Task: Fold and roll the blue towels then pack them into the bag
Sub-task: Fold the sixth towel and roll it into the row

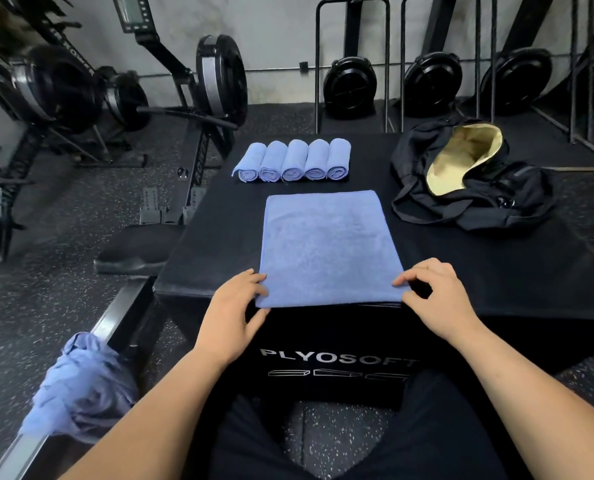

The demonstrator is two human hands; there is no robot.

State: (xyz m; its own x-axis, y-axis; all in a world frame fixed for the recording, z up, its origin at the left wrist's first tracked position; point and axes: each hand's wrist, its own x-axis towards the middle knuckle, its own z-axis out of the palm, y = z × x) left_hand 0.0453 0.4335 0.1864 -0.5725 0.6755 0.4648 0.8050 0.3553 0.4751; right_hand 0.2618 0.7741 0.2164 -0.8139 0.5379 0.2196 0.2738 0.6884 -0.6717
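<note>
hanging over a metal rail (113,322) at the lower left of the frame, a loose heap of blue towels (81,382) is not yet folded. just above the frame's centre bottom, both forearms reach forward and slightly inward, wrists low, to the near edge of a black padded box (219,244). the left hand (235,306) has fingers on top of the near left corner of the folded towel (326,247) and thumb at its edge, pinching it. the right hand (437,292) is curled, its fingertips nipping the near right corner. neither holds anything else.

the folded towel lies flat in the middle of the frame, a long rectangle running away from the person, its near edge at the lip of the box. it looks light, soft and limp, with a nap that should grip itself, so it will sag if lifted by one point. the two near corners look like the right place to take hold, so a roll can start evenly and tight across the full width. uneven tension would likely make the roll cone out.

beyond it, five rolled towels (293,161) sit side by side, touching, in a row at upper centre. the black bag (468,174) lies open at upper right, pale lining showing, well apart from the hands. rowing machines (198,84) stand behind.
</note>
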